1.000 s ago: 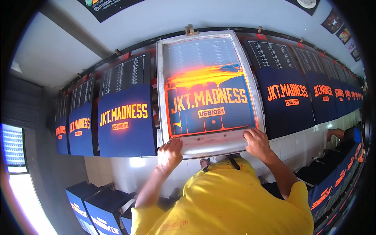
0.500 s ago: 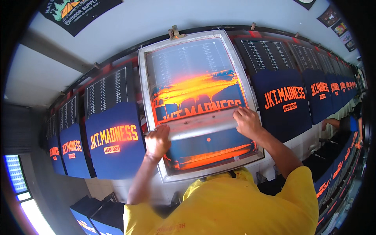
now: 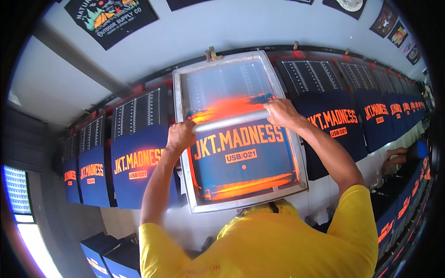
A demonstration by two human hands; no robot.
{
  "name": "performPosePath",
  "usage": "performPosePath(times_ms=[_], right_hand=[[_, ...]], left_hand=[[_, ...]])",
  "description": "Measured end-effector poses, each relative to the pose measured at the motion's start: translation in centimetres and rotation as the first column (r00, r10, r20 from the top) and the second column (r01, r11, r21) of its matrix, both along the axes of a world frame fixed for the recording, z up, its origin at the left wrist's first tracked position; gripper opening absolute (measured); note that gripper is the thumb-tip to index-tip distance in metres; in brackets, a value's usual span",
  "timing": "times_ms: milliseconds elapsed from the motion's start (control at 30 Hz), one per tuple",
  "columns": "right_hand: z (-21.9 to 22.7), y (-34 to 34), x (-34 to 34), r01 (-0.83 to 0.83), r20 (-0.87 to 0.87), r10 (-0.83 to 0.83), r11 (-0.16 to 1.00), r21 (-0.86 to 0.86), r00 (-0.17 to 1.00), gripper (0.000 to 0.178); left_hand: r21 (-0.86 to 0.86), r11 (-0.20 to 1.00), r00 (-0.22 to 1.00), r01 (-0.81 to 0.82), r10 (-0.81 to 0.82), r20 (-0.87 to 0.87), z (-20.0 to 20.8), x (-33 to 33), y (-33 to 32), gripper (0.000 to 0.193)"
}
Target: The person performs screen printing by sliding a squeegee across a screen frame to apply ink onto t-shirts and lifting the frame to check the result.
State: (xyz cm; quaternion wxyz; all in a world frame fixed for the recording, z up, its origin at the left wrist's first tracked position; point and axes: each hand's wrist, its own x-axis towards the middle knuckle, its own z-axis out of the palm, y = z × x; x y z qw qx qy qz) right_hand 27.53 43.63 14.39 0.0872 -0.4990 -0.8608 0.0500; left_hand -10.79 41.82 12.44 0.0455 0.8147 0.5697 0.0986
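A screen-printing frame (image 3: 179,99) with a metal rim lies before me over a navy fabric piece. Across its mesh I hold a long silvery squeegee (image 3: 229,122) at a slight slant. My left hand (image 3: 181,135) is wrapped round its left end, my right hand (image 3: 282,114) round the right end. Wet orange ink (image 3: 227,107) lies in a smeared band just beyond the squeegee. On the near side, orange lettering (image 3: 238,141) and a small label block show through the mesh. More orange ink (image 3: 250,186) streaks the frame's near end. The squeegee's blade edge is hidden.
Printed navy fabric pieces on dark boards stand in a row, left (image 3: 139,153) and right (image 3: 336,120). A clamp (image 3: 212,54) sits at the frame's far edge, by the rail. More printed pieces (image 3: 398,208) line the right side, near another person's arm (image 3: 394,156).
Both hands have moved the squeegee away from me, toward the frame's far end. Lettering it partly covered now shows whole, and the ink band is narrower. My view has tilted up slightly.
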Motion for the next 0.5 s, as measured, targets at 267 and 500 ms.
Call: performPosePath(times_ms=[267,500], right_hand=[[7.4,-7.2,1.7,0.017,-0.068,-0.007,0.988,0.155,0.998,0.011],[6.7,-17.8,2.7,-0.023,-0.065,0.040,0.971,0.239,0.997,0.012]], left_hand=[[0.165,0.986,0.998,0.031,-0.039,0.046,7.1,2.5,-6.4,0.012],[0.252,0.966,0.991,0.063,-0.091,0.101,7.7,2.7,-17.4,0.019]])
